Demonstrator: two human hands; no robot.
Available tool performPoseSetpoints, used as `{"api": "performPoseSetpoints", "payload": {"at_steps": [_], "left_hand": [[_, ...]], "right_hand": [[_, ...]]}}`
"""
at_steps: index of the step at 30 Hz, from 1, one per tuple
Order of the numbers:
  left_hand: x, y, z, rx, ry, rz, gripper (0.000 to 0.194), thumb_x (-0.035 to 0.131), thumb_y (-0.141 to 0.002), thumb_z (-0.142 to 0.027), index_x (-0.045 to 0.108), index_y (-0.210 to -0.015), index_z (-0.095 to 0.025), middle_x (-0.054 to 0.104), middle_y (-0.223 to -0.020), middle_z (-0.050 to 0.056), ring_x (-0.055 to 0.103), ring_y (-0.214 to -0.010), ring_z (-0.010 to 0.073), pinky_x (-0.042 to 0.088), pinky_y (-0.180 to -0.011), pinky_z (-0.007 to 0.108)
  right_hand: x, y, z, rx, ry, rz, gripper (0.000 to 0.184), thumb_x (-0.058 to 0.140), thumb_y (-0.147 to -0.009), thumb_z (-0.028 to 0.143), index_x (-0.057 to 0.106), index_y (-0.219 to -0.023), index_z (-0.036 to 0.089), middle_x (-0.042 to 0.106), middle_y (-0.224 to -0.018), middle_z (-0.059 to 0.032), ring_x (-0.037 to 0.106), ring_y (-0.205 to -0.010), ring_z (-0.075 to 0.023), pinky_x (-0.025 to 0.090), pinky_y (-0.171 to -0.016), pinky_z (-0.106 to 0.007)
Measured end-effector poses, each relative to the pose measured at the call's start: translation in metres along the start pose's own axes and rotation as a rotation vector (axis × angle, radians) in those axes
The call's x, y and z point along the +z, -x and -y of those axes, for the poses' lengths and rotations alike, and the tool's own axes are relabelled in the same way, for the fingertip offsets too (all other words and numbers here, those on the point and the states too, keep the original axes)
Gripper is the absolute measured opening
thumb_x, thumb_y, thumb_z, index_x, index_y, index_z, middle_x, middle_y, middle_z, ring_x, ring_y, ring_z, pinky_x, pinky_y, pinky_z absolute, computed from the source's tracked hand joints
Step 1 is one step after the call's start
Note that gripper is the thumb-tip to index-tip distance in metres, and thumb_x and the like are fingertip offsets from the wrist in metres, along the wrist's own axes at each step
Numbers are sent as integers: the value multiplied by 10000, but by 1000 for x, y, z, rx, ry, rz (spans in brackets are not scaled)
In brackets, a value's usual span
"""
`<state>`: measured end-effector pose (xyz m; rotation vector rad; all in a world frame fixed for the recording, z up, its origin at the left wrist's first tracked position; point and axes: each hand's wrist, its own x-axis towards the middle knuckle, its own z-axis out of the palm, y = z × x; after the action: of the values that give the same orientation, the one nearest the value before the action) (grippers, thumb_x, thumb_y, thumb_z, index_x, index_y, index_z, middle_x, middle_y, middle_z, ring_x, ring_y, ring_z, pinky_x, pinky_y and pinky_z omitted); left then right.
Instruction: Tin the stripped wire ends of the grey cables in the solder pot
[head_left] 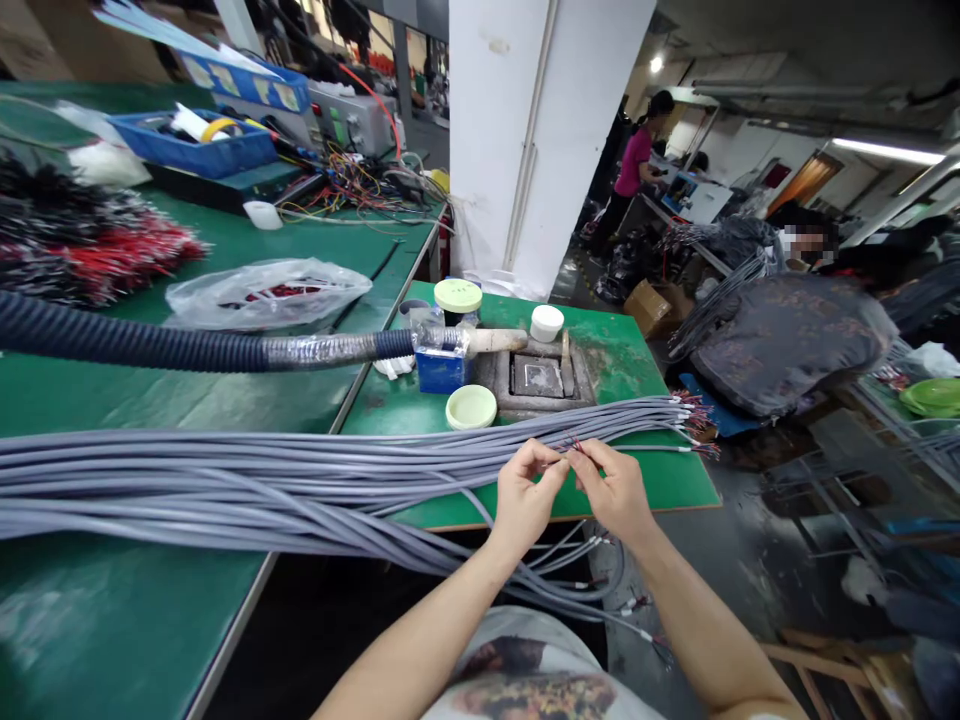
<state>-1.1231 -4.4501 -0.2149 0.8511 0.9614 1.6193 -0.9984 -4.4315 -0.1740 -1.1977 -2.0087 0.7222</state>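
Close together over the front of the green table, my left hand point(531, 490) and my right hand point(609, 488) both pinch the thin coloured wires point(576, 445) at one cable's end. Dark and red strands stick up between the fingertips. Beneath and behind the hands runs a thick bundle of grey cables point(315, 460), lying across the table from the left. Stripped, fanned-out wire ends point(694, 412) finish this bundle on the right. Other grey cables hang over the table's front edge, with their wire ends point(637, 605) below my hands.
Behind the bundle sits a square solder pot point(540, 380) with a flat stick on its rim. Around it are a ribbed hose point(322, 350), a blue box point(441, 370), a pale green lid point(471, 407) and a white jar point(547, 322). A white pillar point(540, 150) rises behind; people work at the right.
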Motion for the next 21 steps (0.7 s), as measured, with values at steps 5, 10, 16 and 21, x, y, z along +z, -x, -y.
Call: {"api": "performPoseSetpoints", "payload": {"at_steps": [5, 10, 16, 21], "left_hand": [[2, 2, 2, -375, 436, 71, 201, 651, -687, -240, 491, -597, -159, 458, -541, -46, 419, -516, 75, 353, -550, 207], [-15, 5, 4, -200, 222, -15, 155, 691, -679, -222, 566, -621, -152, 512, -582, -32, 453, -573, 87, 375, -595, 218], [-33, 10, 8, -42, 50, -53, 177, 736, -701, -282, 622, -682, -147, 558, -642, -16, 491, -619, 98, 409, -624, 230], [-29, 4, 10, -209, 332, -138, 265, 766, -657, -327, 573, -703, -150, 573, -636, -29, 502, -570, 79, 422, -597, 218]], "right_hand": [[7, 0, -5, -153, -7, -64, 141, 492, -909, 275, 621, -880, 225, 620, -779, -31, 556, -722, -164, 414, -679, -281], [-3, -11, -1, -189, -53, 140, 156, 515, -905, 303, 620, -837, 210, 591, -800, -35, 538, -758, -159, 416, -699, -285], [8, -22, 6, -81, -82, 207, 192, 540, -891, 309, 589, -750, 187, 541, -746, -8, 490, -677, -125, 364, -618, -253], [24, -40, 9, -55, -170, 171, 233, 561, -868, 350, 573, -710, 179, 494, -700, 7, 470, -654, -121, 364, -606, -245]]}}
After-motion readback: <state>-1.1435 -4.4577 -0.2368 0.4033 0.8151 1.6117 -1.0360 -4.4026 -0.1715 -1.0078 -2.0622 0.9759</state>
